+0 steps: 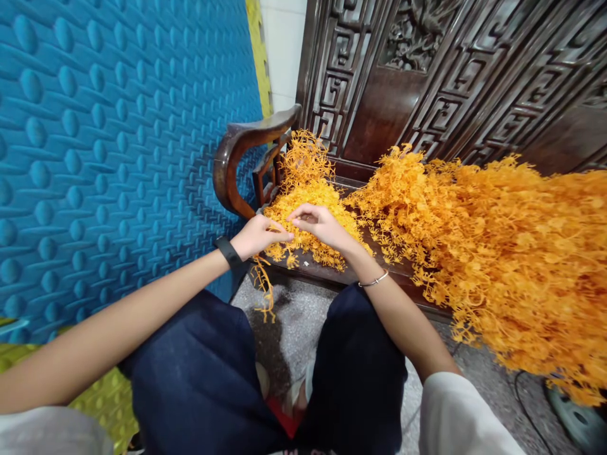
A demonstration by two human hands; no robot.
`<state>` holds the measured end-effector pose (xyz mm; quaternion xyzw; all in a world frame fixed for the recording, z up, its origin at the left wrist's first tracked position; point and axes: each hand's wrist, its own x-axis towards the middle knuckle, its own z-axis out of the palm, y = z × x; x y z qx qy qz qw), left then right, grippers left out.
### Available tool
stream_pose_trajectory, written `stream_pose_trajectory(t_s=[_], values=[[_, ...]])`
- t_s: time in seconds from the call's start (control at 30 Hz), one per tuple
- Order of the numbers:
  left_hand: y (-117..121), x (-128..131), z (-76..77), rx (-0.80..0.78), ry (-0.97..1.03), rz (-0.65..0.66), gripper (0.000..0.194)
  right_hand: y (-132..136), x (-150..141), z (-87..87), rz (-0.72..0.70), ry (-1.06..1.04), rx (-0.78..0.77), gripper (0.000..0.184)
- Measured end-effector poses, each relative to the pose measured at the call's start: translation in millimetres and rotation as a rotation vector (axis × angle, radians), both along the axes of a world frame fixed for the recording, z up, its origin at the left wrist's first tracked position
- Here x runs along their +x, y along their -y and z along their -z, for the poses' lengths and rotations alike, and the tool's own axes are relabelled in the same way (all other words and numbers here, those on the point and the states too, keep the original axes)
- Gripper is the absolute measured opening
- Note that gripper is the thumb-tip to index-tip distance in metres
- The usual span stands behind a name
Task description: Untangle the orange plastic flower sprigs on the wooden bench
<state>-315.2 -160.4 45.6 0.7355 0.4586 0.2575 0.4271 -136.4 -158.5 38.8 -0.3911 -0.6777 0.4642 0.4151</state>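
left hand and right hand sit near each other over smaller orange pile on dark wooden bench; fingers bent, can't tell if either pinches a piece. orange strand hangs below left hand, unclear if held. bigger orange heap to the right, carved backrest behind, blue mat at left.

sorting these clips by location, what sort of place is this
Probably a living area in a home, though a workroom is possible. A carved dark wooden bench with a curved armrest and a blue textured foam mat suggest it; heaped orange artificial sprigs hint at handwork.
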Motion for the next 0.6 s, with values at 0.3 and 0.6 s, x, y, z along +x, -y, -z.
stream_pose_trajectory(t_s=[0.3,0.6], values=[[0.2,-0.8,-1.7,-0.03,0.168,0.131,0.027,1.5,-0.1,-4.9,-0.023,-0.158,-0.086,0.019],[2.9,8.7,-12.8,-0.178,0.303,-0.002,0.027,-9.1,-14.3,0.2,0.283,-0.313,-0.161,0.018]])
